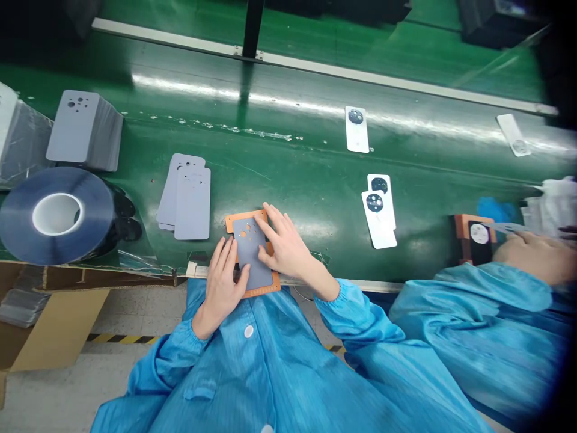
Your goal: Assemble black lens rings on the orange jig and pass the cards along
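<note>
A thin grey phone-shaped plate [253,255] with cut-out holes near its top lies in an orange jig [262,290] at the front edge of the bench. My left hand [224,282] rests along the plate's left side, fingers stretched out and thumb on its lower left part. From the right, my right hand [285,243] reaches over the upper right edge, its fingers extended and apart, the index fingertip near the top corner. Left of the jig lies a small group of similar grey plates [193,204], overlapping.
A tall stack of grey plates [74,129] stands behind a large film roll [101,225]. White phone back panels [382,231] lie on the green bench [288,174] to the right. A co-worker's hand [532,255] is beside another orange jig [462,228]. An open cardboard box [58,325] sits below left.
</note>
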### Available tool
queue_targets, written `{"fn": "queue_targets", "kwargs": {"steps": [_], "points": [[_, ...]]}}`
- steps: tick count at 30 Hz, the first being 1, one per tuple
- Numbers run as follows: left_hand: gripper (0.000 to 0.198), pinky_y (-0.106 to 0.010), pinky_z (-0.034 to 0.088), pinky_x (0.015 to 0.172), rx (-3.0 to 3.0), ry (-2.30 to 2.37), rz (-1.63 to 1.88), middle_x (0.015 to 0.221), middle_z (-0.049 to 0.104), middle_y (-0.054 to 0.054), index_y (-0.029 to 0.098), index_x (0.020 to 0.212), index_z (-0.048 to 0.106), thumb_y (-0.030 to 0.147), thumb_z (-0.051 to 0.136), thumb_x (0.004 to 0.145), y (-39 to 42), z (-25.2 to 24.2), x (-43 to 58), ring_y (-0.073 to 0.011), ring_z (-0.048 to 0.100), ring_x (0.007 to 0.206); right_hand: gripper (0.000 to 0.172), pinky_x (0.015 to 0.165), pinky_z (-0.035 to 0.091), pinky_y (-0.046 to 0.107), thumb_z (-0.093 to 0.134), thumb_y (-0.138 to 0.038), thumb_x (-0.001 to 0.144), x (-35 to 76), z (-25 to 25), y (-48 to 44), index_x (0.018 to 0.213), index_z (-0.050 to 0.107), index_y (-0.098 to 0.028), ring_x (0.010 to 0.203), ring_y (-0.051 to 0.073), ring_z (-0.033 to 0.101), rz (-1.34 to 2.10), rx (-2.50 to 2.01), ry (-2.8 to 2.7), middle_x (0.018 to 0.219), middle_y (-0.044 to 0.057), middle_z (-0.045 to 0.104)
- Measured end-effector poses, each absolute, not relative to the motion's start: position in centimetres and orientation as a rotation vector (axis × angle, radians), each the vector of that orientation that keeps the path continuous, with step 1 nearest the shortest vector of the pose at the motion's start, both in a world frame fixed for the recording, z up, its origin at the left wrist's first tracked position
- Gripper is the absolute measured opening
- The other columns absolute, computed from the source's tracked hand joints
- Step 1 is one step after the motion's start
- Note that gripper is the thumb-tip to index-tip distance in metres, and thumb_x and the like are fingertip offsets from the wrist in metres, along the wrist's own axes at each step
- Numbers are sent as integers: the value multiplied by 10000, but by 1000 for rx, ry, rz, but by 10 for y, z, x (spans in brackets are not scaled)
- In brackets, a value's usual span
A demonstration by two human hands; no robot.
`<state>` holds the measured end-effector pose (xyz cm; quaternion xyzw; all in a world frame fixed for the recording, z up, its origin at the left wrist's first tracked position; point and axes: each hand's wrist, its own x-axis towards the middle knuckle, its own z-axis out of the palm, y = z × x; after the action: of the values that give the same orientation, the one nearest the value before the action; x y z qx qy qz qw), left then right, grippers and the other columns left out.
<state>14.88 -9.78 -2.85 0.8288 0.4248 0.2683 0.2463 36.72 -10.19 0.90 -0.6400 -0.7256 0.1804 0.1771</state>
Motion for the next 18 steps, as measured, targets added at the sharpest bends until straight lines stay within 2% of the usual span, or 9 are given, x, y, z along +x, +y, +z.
{"fn": "queue_targets", "kwargs": {"steps": [3, 7, 12, 15, 18], "points": [[704, -564, 446, 1234, 2266, 1154, 775, 1614, 518, -179, 218, 1688, 273, 296, 560, 1050, -98, -30, 151, -337, 420, 1557, 755, 1288, 317, 646, 453, -158, 989, 353, -4, -114, 1707, 219, -168, 1655, 354, 164, 479, -1741, -2002, 1770, 179, 211], [654, -544, 457, 1231, 2239, 1158, 824, 1612, 521, -182, 209, 1671, 325, 283, 538, 1058, -92, -34, 156, -320, 462, 1534, 769, 1288, 336, 643, 366, -119, 1024, 343, -25, -113, 1731, 67, -174, 1667, 333, 59, 407, -1651, -1909, 1787, 157, 155], [601, -538, 452, 1237, 2180, 1187, 831, 1595, 541, -185, 186, 1640, 395, 312, 519, 1066, -76, -37, 165, -314, 479, 1523, 665, 1309, 312, 604, 317, -135, 1053, 349, -27, -90, 1708, 204, -109, 1668, 302, 25, 397, -1656, -1953, 1759, 174, 257], [587, -525, 460, 1233, 2147, 1181, 849, 1579, 558, -188, 175, 1622, 431, 309, 532, 1060, -71, -37, 167, -313, 480, 1522, 609, 1307, 280, 622, 320, -210, 1082, 350, -15, -85, 1680, 302, -95, 1661, 321, 129, 415, -1793, -2052, 1743, 168, 299], [566, -506, 471, 1226, 2084, 1179, 878, 1563, 577, -180, 179, 1592, 483, 302, 563, 1045, -71, -36, 167, -308, 504, 1505, 638, 1309, 207, 645, 367, -342, 1102, 346, -5, -88, 1685, 285, -95, 1648, 340, 198, 398, -1919, -2136, 1754, 170, 247]]}}
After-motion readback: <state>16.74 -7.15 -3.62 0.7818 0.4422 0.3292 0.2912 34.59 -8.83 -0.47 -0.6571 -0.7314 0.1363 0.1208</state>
